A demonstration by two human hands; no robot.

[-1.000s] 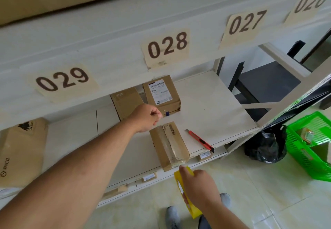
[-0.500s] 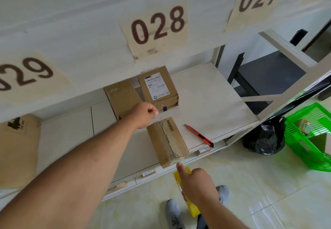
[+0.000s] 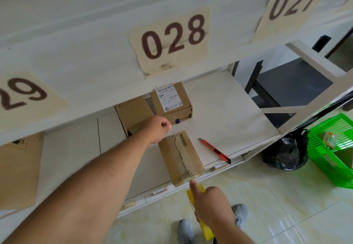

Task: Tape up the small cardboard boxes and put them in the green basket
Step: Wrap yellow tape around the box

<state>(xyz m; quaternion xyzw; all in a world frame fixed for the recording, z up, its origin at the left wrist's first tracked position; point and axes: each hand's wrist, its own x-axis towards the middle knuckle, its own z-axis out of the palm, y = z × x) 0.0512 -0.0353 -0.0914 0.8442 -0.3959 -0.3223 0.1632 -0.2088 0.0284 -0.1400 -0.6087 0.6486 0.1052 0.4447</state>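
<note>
A small cardboard box point(image 3: 181, 158) lies lengthwise at the front of the white shelf point(image 3: 229, 114), with glossy tape along its top. My left hand point(image 3: 158, 127) hovers with curled fingers at the box's far end; nothing shows clearly in it. Just below the shelf edge, my right hand point(image 3: 212, 203) grips a yellow tape dispenser point(image 3: 204, 228), one straight finger touching the box's near end. Two more cardboard boxes sit behind: one labelled point(image 3: 172, 102), one plain point(image 3: 133, 112). The green basket point(image 3: 322, 159) stands on the floor at right with items inside.
A red utility knife point(image 3: 214, 150) lies on the shelf right of the box. A black bag point(image 3: 286, 154) sits on the floor beside the basket. A large cardboard piece point(image 3: 17, 169) leans at left. The upper shelf beam carries number labels 029, 028 and 027.
My head has moved closer to the shelf. My right hand has slipped slightly down from the box's near end, with one finger now straight against it. My left hand stays put.
</note>
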